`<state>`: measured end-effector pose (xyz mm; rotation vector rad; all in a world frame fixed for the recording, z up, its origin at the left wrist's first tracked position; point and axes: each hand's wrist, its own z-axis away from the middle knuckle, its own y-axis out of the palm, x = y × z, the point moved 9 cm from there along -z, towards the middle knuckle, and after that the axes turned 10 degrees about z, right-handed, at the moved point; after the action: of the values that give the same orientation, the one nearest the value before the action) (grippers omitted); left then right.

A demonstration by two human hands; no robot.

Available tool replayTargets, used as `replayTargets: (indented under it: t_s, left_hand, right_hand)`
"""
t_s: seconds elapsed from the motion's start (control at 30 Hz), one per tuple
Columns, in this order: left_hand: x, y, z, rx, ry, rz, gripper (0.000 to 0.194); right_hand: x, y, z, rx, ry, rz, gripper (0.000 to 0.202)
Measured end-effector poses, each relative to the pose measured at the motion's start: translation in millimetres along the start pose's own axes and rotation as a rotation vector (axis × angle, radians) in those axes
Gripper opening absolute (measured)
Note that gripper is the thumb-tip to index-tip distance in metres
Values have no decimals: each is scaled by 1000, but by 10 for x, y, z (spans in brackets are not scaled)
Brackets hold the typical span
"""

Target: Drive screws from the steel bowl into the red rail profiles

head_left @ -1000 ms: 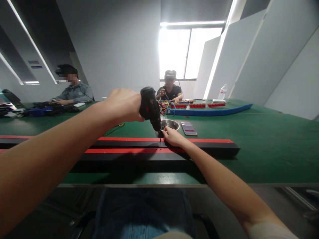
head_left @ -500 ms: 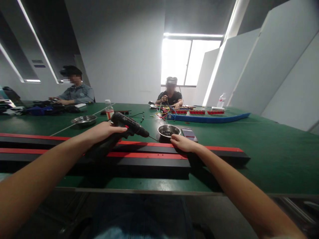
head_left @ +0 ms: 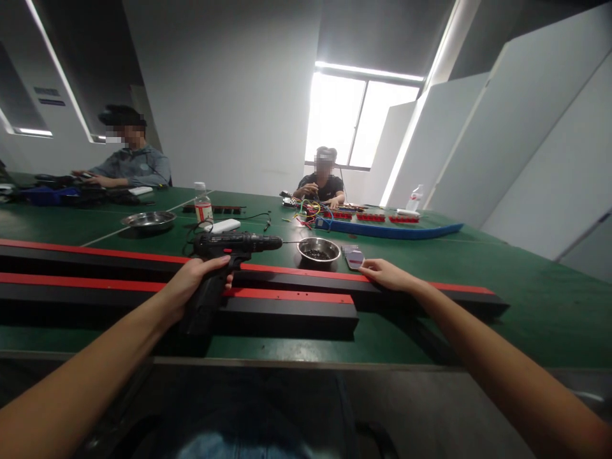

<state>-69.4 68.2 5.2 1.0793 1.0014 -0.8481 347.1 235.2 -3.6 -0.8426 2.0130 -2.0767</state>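
My left hand (head_left: 203, 274) is wrapped around the grip of a black cordless drill (head_left: 234, 242). Its thin bit points right, with the tip by the rim of a steel bowl (head_left: 299, 255) containing small dark pieces. My right hand (head_left: 388, 274) lies over the rear black bar with a red top (head_left: 440, 288). Its fingers are drawn together, and the tips meet the near right edge of a small flat grey-lilac item (head_left: 354, 260); whether they grip it is unclear. A second red-topped black bar (head_left: 291, 312) lies in front, partly behind the drill's handle.
A shallow steel dish (head_left: 149, 220), a labelled bottle (head_left: 203, 205) and a white item (head_left: 224, 226) stand on the green table (head_left: 526, 299). Beyond are a long blue strip (head_left: 392, 228), coloured wires (head_left: 310, 209) and red blocks. Two people sit at the far side.
The drill has swung from pointing down and right to nearly level. My right hand has moved right, away from the bowl, to the flat grey-lilac item. The view has shifted slightly.
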Motion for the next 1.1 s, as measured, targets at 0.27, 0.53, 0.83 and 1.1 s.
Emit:
replayTargets:
  t_s: [0.27,0.53,0.83,1.1]
  left_hand:
    - [27,10,50,38,16,2,20]
    - [30,-32,102,38,43,45,22]
    - [19,26,121,28,18,-3,24]
    - [67,-61,45,28,36,-35,29]
  right_hand:
    - [586,-218,-387,-256,-52,127,25]
    - [1107,373,-1337,200,-106,187,18]
    - [998,402,-1434,76,-76,111,19]
    - [819,235,-1336,-61,89,82,14]
